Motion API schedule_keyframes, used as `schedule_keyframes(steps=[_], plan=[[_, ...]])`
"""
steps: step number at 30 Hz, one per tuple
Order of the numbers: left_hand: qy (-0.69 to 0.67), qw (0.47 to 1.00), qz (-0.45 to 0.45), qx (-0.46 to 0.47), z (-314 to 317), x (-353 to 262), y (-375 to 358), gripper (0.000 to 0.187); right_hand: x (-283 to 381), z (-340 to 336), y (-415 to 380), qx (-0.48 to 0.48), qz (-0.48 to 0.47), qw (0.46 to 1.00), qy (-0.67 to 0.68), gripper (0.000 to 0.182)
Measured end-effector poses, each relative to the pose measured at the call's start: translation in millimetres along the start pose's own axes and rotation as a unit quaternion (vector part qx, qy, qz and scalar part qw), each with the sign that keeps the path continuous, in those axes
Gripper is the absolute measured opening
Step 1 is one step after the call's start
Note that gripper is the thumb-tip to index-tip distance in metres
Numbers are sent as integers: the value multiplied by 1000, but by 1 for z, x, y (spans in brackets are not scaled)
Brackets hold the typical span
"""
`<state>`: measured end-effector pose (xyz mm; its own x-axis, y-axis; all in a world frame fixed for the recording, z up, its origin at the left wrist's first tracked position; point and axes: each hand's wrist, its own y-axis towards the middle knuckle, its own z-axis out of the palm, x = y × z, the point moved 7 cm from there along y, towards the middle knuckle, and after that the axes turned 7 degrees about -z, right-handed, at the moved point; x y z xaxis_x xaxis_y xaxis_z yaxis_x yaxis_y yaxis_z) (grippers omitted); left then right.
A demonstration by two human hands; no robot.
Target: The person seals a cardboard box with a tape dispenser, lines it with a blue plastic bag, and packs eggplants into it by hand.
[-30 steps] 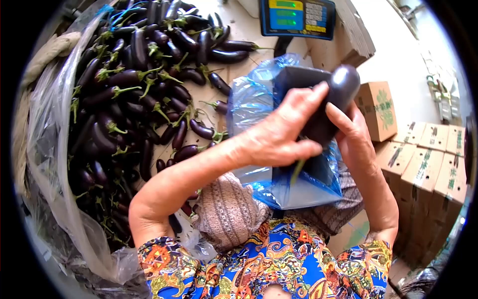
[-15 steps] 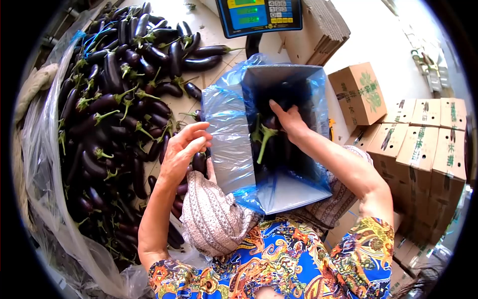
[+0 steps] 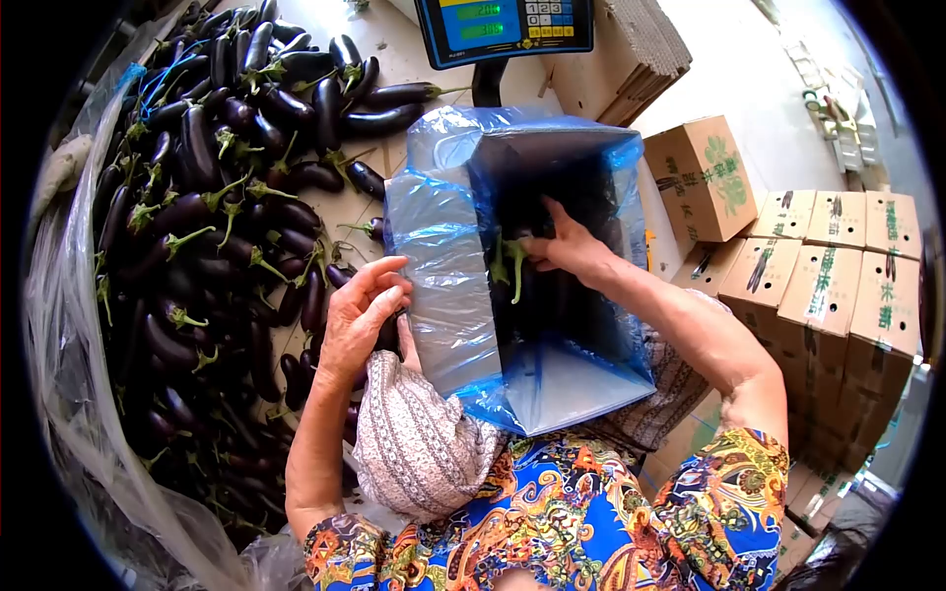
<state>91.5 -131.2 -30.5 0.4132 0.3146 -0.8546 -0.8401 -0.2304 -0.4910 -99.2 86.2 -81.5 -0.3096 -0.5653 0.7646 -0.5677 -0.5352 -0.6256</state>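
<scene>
A cardboard box lined with a blue plastic bag stands tilted toward me between my knees. Inside its dark interior lie eggplants, one with a green stem showing. My right hand reaches into the box with thumb and index finger spread, the thumb beside that stem; its other fingers are partly hidden. Outside the box's left flap, my left hand hovers with loosely bent fingers apart, its fingertips close to the plastic. Nothing shows in it.
A large heap of eggplants fills the left, edged by clear plastic sheeting. Beyond the box is a scale display. Flattened cardboard leans behind it. To the right are a closed carton and several stacked cartons.
The view has shifted slightly, so box and heap sit a little further left. Inside the box, my right hand's thumb has come closer to the green stem. My left hand stays beside the flap.
</scene>
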Motion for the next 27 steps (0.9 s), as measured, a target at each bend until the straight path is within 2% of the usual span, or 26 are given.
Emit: schedule_keyframes(steps=[1,2,3,4,7,8,9,11,13,18,19,21,24,27], plan=[[12,1000,10,0,0,-3,-2,35,7,-1,-2,37,-62,984,-161,88],[24,999,21,2,1,-5,-3,34,14,-1,-6,70,-121,938,-316,88],[35,999,32,4,3,-7,-3,34,19,3,-10,102,-177,862,-463,88],[41,998,39,0,5,-8,-2,34,34,2,-19,25,-270,794,-544,82],[64,996,53,-13,12,-15,5,33,35,9,5,3,-378,704,-601,67],[80,995,66,-10,16,-20,6,33,39,14,9,13,-425,659,-621,51],[97,992,79,-9,18,-24,7,33,40,18,17,87,-411,629,-654,63],[121,986,117,-15,17,-17,11,31,44,20,17,113,-470,576,-660,55],[152,979,132,-18,15,-18,10,31,45,19,21,168,-422,607,-652,51],[70,993,87,-41,-5,2,6,29,96,-6,-9,72,-371,761,-527,59],[62,994,74,-41,-9,6,6,30,107,-9,-14,80,-370,780,-498,58],[52,994,77,-60,-17,13,4,30,133,-5,-36,84,-415,769,-478,56],[32,994,58,-85,-26,25,2,30,166,5,-74,69,-468,801,-366,58],[-4,993,48,-106,-36,44,1,29,175,-2,-90,27,-357,880,-311,59]])
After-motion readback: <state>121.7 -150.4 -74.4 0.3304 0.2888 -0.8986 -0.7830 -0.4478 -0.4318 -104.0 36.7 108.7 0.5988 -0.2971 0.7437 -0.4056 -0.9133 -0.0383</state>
